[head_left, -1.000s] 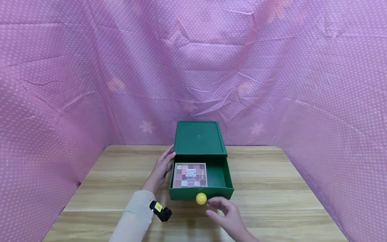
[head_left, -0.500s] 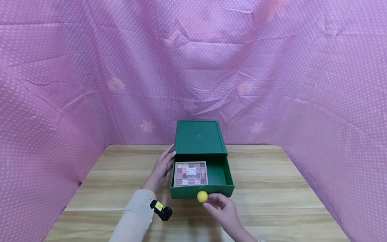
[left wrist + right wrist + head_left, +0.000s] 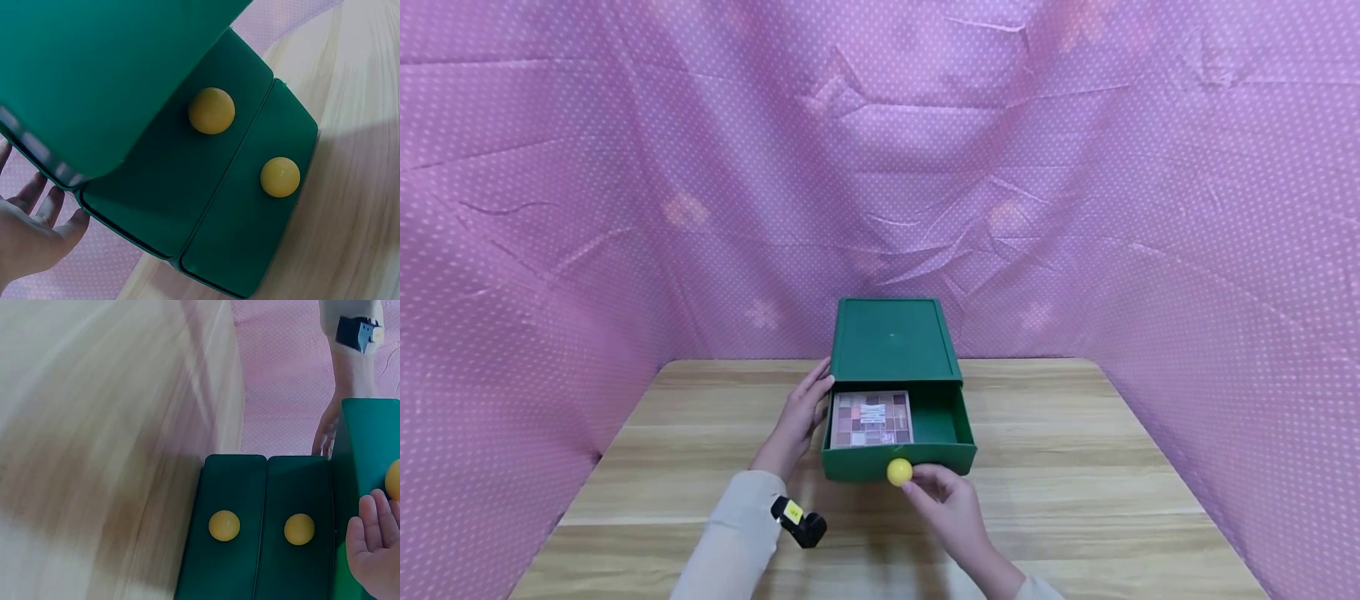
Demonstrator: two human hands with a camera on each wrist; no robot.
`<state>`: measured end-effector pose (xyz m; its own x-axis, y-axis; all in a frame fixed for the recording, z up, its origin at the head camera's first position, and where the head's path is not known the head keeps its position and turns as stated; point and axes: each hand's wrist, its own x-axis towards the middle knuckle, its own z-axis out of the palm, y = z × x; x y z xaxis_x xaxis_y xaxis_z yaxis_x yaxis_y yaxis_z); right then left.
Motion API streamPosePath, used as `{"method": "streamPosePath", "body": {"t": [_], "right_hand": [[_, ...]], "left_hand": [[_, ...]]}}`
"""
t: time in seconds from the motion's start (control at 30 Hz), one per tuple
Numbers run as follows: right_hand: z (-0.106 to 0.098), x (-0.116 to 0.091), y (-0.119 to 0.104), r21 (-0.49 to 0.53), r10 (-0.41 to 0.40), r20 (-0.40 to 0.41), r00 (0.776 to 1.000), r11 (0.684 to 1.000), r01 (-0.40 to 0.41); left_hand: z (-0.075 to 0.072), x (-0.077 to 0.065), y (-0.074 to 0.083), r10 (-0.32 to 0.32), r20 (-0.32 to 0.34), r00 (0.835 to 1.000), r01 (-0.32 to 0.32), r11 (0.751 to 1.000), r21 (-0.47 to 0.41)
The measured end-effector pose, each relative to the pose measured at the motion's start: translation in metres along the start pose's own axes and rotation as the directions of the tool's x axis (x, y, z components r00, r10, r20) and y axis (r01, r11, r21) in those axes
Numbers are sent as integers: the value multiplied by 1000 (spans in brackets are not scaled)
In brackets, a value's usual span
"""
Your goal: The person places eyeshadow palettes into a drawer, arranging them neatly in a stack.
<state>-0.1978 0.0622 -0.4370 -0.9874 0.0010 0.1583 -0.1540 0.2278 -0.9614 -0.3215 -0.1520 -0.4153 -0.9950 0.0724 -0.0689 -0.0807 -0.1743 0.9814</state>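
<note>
A green drawer cabinet [image 3: 895, 342] has its top drawer [image 3: 951, 460] pulled partway out. Inside the drawer, on its left, lies an eyeshadow palette [image 3: 871, 419] with a grid of pinkish and brown pans. My right hand [image 3: 951, 508] is at the drawer front, thumb and index finger pinching the right side of its round yellow knob [image 3: 899, 472]. Its other fingers show beside the knob in the right wrist view. My left hand [image 3: 797, 421] rests against the cabinet's left side with fingers extended, thumb near the front corner.
Two lower drawers, each with a yellow knob [image 3: 211, 110], are closed under the top one. The cabinet stands on a wooden table [image 3: 1075, 467] near its back edge. Pink dotted cloth [image 3: 880, 167] hangs behind and at both sides. A black device [image 3: 800, 522] is strapped to the left wrist.
My right hand has closed in on the knob, and the top drawer has slid a little way into the cabinet with the palette. The left hand has stayed put.
</note>
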Motion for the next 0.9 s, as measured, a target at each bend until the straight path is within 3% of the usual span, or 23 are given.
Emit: {"method": "streamPosePath", "body": {"t": [0.43,0.9], "right_hand": [[3,39,2,22,14,-13,1000,1000,-14],[4,73,4,-87,-57,1,998,995,57]], "left_hand": [[-1,-3,0,15,36,999,-15,1000,-8],[-1,-4,1,14,40,999,-13,1000,-14]]}}
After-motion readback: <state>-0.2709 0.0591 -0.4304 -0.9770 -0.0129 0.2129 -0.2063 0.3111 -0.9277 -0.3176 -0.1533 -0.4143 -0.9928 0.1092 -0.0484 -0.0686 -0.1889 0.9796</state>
